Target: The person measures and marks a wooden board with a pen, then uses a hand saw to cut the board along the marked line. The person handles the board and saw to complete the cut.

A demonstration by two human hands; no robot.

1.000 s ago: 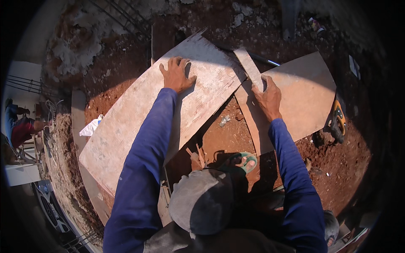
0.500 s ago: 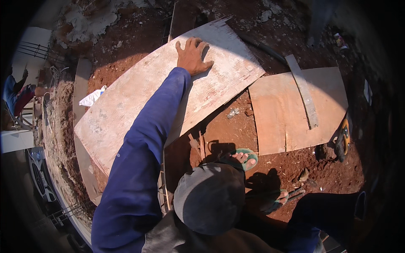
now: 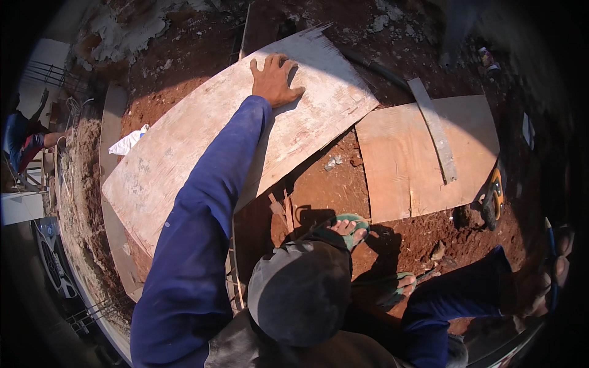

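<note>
My left hand (image 3: 276, 80) lies flat, fingers spread, on the far end of a large pale plywood sheet (image 3: 184, 153) that slants across the red earth. My right hand (image 3: 543, 276) is out at the lower right rim, in shadow, curled around a thin blue object (image 3: 550, 245) that I cannot identify. A smaller plywood board (image 3: 399, 165) lies to the right of the big sheet, with a narrow wooden strip (image 3: 435, 132) resting across it. My feet in green sandals (image 3: 350, 227) stand on the earth between the boards.
A yellow and black tool (image 3: 494, 196) lies on the ground by the small board's right edge. A white bag (image 3: 126, 142) sits left of the big sheet. Another person (image 3: 24, 144) crouches at the far left near metal bars. Rubble lies beyond the boards.
My right hand has left the wooden strip and swung down to the lower right rim, now around a blue object. The left hand stays on the big sheet.
</note>
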